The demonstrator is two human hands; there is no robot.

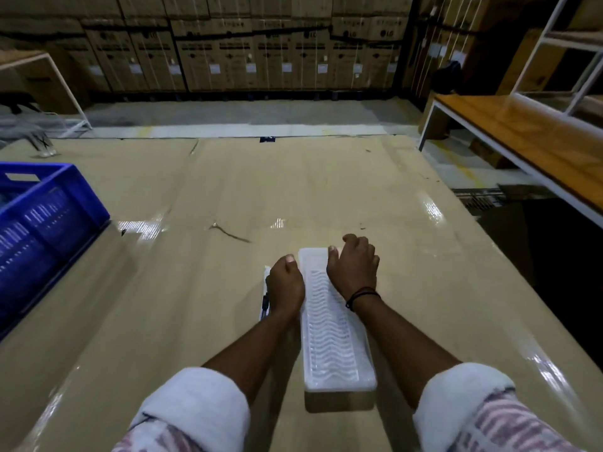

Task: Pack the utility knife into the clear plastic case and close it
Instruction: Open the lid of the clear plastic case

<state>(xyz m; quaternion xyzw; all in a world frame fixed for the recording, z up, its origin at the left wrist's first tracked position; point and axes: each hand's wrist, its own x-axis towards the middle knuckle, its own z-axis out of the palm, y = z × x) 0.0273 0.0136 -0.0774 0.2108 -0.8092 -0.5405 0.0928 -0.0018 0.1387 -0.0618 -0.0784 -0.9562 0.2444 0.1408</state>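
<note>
Head view: both hands' fingers (354,246) (curled) press the clear case (332,334).

A single wide-angle view, worn on the person's head, looks forward and steeply down over a tan table (228,190). Both forearms enter from the bottom edge, with the left hand (285,285) and right hand (354,267) just below the frame's middle, near the lens. The wide angle bends straight edges toward the borders. The far half of the frame takes in the floor beyond the table and a wall of stacked cardboard boxes (244,53) well away; a blue crate (49,216) is cut off by the left edge and a wooden bench (522,135) by the right
</note>
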